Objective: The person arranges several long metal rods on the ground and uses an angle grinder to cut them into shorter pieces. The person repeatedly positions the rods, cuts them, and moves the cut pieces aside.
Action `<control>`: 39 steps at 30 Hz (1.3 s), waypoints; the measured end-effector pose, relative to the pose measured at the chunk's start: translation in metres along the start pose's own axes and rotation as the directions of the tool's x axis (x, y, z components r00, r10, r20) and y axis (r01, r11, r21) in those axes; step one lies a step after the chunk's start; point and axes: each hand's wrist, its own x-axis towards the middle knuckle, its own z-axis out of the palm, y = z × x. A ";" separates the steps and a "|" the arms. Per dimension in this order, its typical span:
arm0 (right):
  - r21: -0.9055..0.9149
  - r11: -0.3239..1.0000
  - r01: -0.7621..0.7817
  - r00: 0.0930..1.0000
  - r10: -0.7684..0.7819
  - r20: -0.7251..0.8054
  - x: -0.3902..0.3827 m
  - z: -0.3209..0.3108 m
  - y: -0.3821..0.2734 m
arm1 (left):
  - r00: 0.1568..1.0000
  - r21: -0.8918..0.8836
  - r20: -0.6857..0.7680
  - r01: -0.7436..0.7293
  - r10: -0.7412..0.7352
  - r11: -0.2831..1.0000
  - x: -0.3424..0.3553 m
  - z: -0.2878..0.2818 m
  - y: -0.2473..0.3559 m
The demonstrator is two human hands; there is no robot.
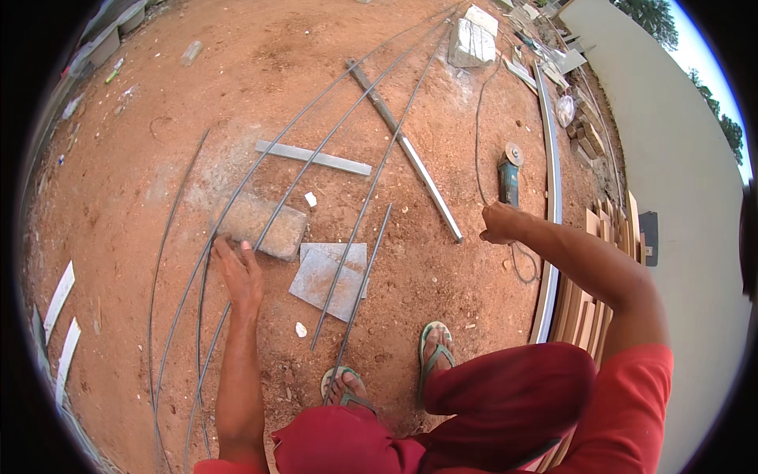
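My left hand (240, 278) reaches over thin dark metal rods (278, 207), beside the near left edge of a dusty concrete block (272, 233). Its thumb and fingers are apart, near two of the rods; whether they touch them I cannot tell. The rods cross the block and run far up to the right. My right hand (499, 223) is closed, right by the rear end of an angle grinder (508, 180) with a round disc. The grinder's cord (478, 130) passes close to this hand. What its fingers hold, if anything, is hidden.
Grey tiles (328, 276) lie on reddish soil before my sandalled feet. Beyond are a short metal bar (316, 157), a long square tube (414, 162) and a white block (471, 43). A long metal channel (548, 197) and stacked boards (584, 316) line the right, beside a wall (671, 158).
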 end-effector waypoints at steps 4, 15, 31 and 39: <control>0.235 0.947 -0.220 0.935 0.274 -0.226 0.061 0.075 0.120 | 0.946 -0.104 0.241 0.248 -0.217 0.963 0.005 -0.015 0.009; 0.833 0.507 -0.219 0.661 0.706 -0.256 0.226 0.158 0.199 | 0.922 0.205 0.367 -0.214 0.128 0.955 0.029 -0.089 0.068; 0.827 0.375 0.418 0.594 0.576 -0.561 0.050 0.020 0.053 | 0.474 -0.309 0.838 0.003 0.271 0.951 0.019 0.089 0.291; 0.672 0.115 0.731 0.580 0.412 -0.703 -0.035 -0.045 -0.107 | 0.821 -0.761 0.543 0.393 0.174 0.516 -0.015 0.079 0.325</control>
